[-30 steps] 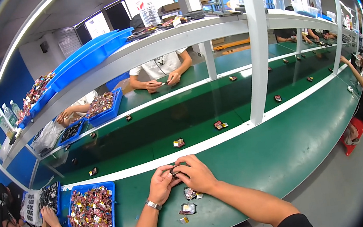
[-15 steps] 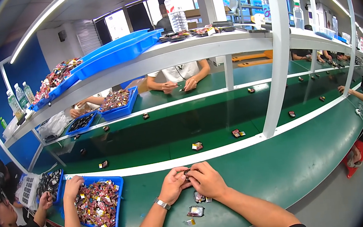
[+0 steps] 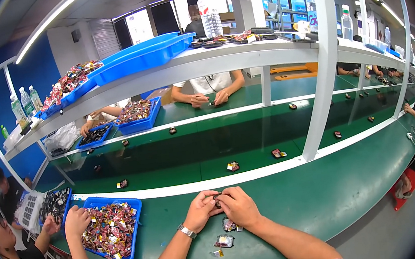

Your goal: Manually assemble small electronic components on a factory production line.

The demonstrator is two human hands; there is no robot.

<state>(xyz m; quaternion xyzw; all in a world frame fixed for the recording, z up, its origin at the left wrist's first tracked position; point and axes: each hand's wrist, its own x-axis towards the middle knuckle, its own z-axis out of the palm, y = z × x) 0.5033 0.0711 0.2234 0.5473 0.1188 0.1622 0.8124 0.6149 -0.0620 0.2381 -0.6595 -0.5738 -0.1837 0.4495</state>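
Over the green bench, my left hand (image 3: 201, 214) and my right hand (image 3: 240, 208) meet with bent fingers around a small dark case (image 3: 218, 201). Fingers cover most of it, so its details are hidden. Just below them on the bench lies a small black case with a reddish board (image 3: 228, 224). Nearer me sits another black-rimmed case with a pale, shiny inside (image 3: 225, 241). Beside that one rests a small flat silver piece with a yellow end (image 3: 217, 253). A metal-banded watch (image 3: 187, 231) is on my left wrist.
A blue tray (image 3: 138, 222) heaped with reddish boards stands left, beside a co-worker's hand (image 3: 76, 221). Beyond a white rail (image 3: 183, 188), small parts (image 3: 233, 166) lie spaced along a green strip. A white post (image 3: 318, 79) supports the shelf above. Another person sits opposite.
The co-worker's hand on the left has drawn back leftward from the blue tray. My view has shifted slightly. Both my hands stay together on the small dark case.
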